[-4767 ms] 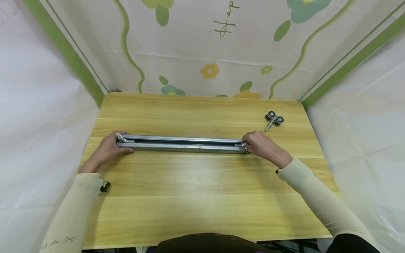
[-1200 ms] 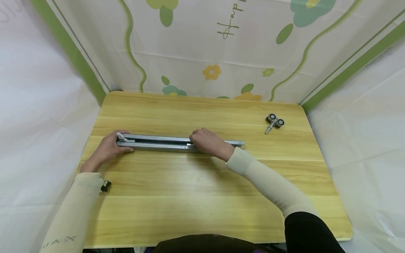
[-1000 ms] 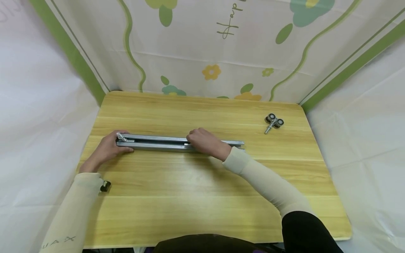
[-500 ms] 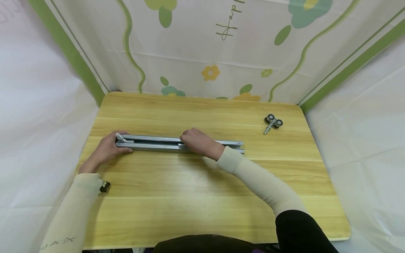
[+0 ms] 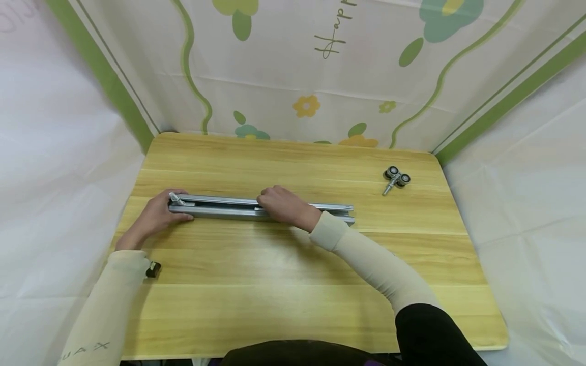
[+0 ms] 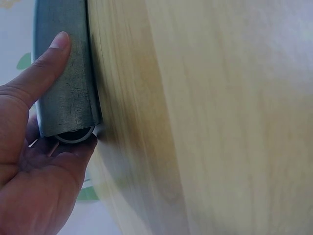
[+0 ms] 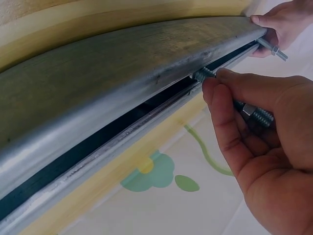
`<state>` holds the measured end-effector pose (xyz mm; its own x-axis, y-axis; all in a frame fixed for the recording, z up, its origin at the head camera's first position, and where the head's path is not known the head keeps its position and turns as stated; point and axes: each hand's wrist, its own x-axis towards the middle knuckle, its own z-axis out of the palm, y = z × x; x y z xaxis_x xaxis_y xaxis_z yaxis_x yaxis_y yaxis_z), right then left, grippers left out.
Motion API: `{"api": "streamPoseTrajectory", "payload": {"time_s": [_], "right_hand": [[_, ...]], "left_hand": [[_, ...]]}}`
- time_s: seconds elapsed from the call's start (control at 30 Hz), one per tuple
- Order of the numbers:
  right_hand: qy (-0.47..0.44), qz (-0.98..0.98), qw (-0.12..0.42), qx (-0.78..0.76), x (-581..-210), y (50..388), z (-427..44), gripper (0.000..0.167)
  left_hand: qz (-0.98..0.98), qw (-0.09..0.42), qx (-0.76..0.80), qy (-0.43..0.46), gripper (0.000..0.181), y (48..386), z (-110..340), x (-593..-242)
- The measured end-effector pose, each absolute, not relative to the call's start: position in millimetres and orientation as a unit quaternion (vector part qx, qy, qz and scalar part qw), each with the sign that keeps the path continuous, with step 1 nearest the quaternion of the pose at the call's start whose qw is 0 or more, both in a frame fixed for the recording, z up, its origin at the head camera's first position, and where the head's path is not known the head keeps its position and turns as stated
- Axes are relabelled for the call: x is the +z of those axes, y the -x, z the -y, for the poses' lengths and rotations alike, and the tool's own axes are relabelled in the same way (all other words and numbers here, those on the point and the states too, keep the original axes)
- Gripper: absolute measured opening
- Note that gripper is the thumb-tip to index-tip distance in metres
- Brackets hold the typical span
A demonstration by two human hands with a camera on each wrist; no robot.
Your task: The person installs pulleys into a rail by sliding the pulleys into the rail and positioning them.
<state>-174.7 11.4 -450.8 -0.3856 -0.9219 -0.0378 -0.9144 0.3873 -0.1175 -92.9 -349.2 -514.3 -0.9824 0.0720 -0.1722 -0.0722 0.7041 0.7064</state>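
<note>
A slotted metal rail (image 5: 229, 212) lies across the wooden table, its slot facing up. The left hand (image 5: 157, 213) grips the rail's left end; in the left wrist view its thumb lies along the side of the rail (image 6: 68, 93) and its fingers curl round the end. A bolt (image 5: 176, 199) stands out of the slot beside that hand. Around the rail's middle, the right hand (image 5: 285, 206) pinches a second threaded bolt (image 7: 204, 75) with a nut, which sticks out of the slot. What the second bolt joins inside the rail is hidden.
A loose roller piece (image 5: 396, 178) with black wheels and a bolt lies at the back right of the table (image 5: 293, 305). Fabric with a flower print hangs behind the table, and white sheets stand at both sides.
From the rail's right end, the right hand has moved left along the slot to about the middle, the bolt in its fingers. The left hand and the rail have stayed in place.
</note>
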Motion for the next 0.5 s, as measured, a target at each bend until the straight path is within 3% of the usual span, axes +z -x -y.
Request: {"api": "streamPoseTrajectory", "payload": {"time_s": [0.27, 0.5], "right_hand": [[0.534, -0.839, 0.07, -0.069, -453.2, 177.4, -10.9, 0.028], [0.544, -0.837, 0.027, -0.051, -458.2, 176.4, -9.8, 0.024]], "left_hand": [[-0.919, 0.091, 0.383, 0.001, 0.07, 93.0, 348.3, -513.5], [-0.92, 0.091, 0.38, -0.007, 0.071, 94.7, 349.4, -513.7]]}}
